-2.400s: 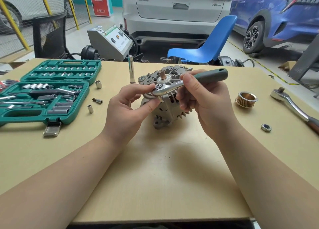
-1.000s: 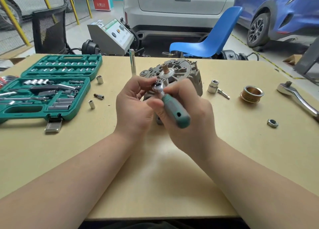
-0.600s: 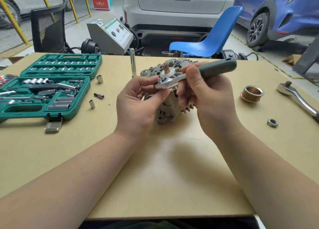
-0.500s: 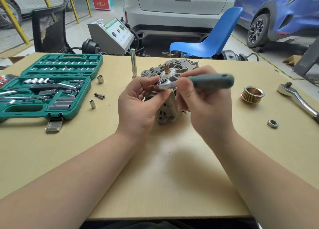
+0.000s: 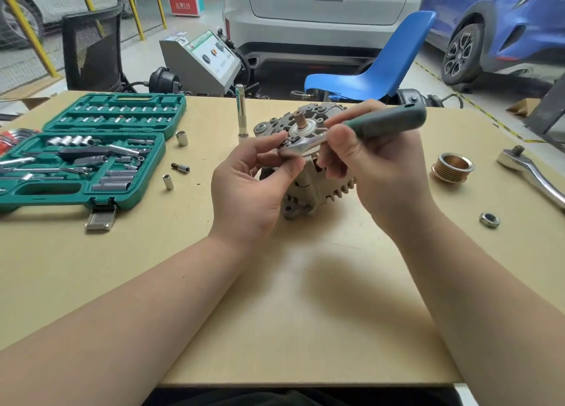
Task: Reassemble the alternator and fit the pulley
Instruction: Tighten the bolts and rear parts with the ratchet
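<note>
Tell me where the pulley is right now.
In the head view the pulley sits on the table to the person's right, off the alternator, between it and the big chrome ratchet, with the loose nut nearer the person.

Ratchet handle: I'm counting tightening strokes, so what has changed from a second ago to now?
The right hand has swung the green-handled ratchet from pointing toward the person round to the right, its head staying on the alternator. The left hand still steadies the ratchet head. The pulley, nut and socket case lie where they were.
</note>
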`<state>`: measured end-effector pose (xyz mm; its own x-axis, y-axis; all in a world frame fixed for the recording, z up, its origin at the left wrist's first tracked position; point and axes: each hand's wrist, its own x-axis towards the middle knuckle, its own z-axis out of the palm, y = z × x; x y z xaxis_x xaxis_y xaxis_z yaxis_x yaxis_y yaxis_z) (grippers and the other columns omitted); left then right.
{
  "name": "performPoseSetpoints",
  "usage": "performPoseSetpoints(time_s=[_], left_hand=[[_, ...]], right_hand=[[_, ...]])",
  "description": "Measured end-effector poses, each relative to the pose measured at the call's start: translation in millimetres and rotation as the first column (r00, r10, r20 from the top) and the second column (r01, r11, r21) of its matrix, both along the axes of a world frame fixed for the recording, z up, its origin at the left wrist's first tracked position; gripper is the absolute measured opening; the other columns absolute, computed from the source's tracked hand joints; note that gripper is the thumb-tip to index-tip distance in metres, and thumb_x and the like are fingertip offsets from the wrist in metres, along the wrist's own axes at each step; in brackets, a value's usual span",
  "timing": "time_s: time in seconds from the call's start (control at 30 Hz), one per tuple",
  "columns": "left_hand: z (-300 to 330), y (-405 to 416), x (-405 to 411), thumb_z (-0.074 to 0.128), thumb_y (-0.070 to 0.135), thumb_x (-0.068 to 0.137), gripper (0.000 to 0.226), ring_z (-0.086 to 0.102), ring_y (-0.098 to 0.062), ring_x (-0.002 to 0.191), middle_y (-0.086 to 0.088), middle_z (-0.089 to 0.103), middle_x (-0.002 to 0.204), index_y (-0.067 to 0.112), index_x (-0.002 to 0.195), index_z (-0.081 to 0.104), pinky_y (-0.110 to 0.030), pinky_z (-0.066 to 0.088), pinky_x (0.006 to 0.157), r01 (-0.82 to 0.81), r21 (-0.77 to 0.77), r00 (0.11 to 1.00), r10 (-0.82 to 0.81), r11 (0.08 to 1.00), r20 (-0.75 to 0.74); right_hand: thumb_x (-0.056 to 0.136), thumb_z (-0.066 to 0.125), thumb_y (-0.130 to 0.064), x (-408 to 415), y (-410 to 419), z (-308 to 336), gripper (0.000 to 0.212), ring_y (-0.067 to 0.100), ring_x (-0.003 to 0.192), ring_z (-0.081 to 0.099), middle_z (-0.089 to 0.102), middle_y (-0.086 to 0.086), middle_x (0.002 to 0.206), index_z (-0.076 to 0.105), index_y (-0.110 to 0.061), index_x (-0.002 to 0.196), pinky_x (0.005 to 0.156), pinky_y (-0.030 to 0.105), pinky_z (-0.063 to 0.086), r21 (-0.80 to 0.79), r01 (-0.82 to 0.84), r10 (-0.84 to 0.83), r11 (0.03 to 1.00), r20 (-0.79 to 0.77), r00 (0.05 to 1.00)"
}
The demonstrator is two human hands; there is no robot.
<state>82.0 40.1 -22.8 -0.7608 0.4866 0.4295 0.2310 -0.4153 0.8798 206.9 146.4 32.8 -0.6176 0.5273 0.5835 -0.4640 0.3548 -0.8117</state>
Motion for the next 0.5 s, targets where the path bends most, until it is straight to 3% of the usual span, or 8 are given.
performPoseSetpoints(time_s=[0.07,0.13,0.23,0.33,0.4,0.47,0.5], left_hand=[[0.8,0.0,2.5,0.087,0.005,0.087,0.034,0.073,-0.015,0.089,0.002,0.079,0.095,0.025,0.112,0.079,-0.035,0.062,0.092,-0.012,0.006,1.0,0.012,1.0,0.005],[2.5,-0.5,3.6,0.09,0.012,0.085,0.03,0.073,-0.009,0.089,0.005,0.08,0.097,0.027,0.11,0.081,-0.026,0.06,0.089,-0.009,0.029,1.0,0.008,1.0,0.025],[5.7,-1.5,5.1,0.091,0.023,0.075,0.033,0.074,-0.001,0.086,0.012,0.081,0.094,0.038,0.104,0.083,-0.016,0.058,0.083,-0.011,0.021,1.0,0.011,1.0,0.01],[3.6,0.6,2.2,0.081,0.015,0.059,0.046,0.075,-0.022,0.093,0.008,0.079,0.088,0.031,0.102,0.087,-0.035,0.064,0.088,0.03,0.022,0.991,-0.033,0.999,0.13],[3.4,1.0,1.2,0.081,0.017,0.058,0.048,0.075,-0.03,0.094,0.004,0.079,0.088,0.031,0.103,0.087,-0.042,0.063,0.09,0.042,0.018,0.989,-0.045,0.999,0.144],[2.7,1.1,1.0,0.089,0.013,0.067,0.041,0.074,-0.01,0.083,0.009,0.079,0.082,0.033,0.103,0.085,-0.027,0.061,0.083,0.034,-0.002,0.999,-0.034,0.999,0.04],[2.3,0.7,1.3,0.091,0.011,0.076,0.037,0.071,-0.004,0.078,0.011,0.078,0.079,0.032,0.105,0.082,-0.02,0.058,0.081,0.037,0.002,0.999,-0.037,0.999,0.004]], right_hand=[[0.099,0.066,-0.011,1.3,-3.5,-3.1,0.006,0.024,0.059,0.062,0.066,0.012,0.073,0.062,-0.008,0.102,0.056,0.033,0.051,0.04,0.035,-0.035,0.999,0.001,0.999],[0.099,0.07,-0.022,3.0,-15.0,-10.3,0.008,0.021,0.066,0.065,0.067,0.003,0.079,0.063,-0.019,0.098,0.061,0.035,0.052,0.193,0.2,-0.203,0.961,-0.008,0.979],[0.098,0.072,-0.032,1.8,-35.8,-19.8,0.023,0.021,0.063,0.062,0.067,-0.001,0.078,0.065,-0.01,0.094,0.054,0.036,0.051,0.533,0.447,-0.471,0.718,-0.101,0.876],[0.091,0.081,-0.018,-3.0,-48.9,-24.0,0.02,0.026,0.061,0.061,0.07,0.003,0.078,0.068,-0.003,0.093,0.047,0.039,0.048,0.672,0.495,-0.519,0.551,-0.189,0.834],[0.09,0.082,-0.019,-3.1,-46.2,-22.8,0.023,0.022,0.064,0.062,0.071,-0.003,0.082,0.068,-0.001,0.094,0.051,0.037,0.05,0.663,0.45,-0.469,0.598,-0.166,0.868],[0.094,0.077,-0.02,-2.0,-33.0,-16.1,0.024,0.014,0.066,0.064,0.069,-0.012,0.084,0.067,0.001,0.097,0.058,0.034,0.052,0.504,0.304,-0.325,0.809,-0.049,0.945],[0.096,0.073,-0.018,-2.1,-23.2,-12.1,0.021,0.013,0.064,0.064,0.068,-0.011,0.082,0.065,0.001,0.098,0.059,0.031,0.051,0.33,0.197,-0.208,0.923,0.0,0.978]])
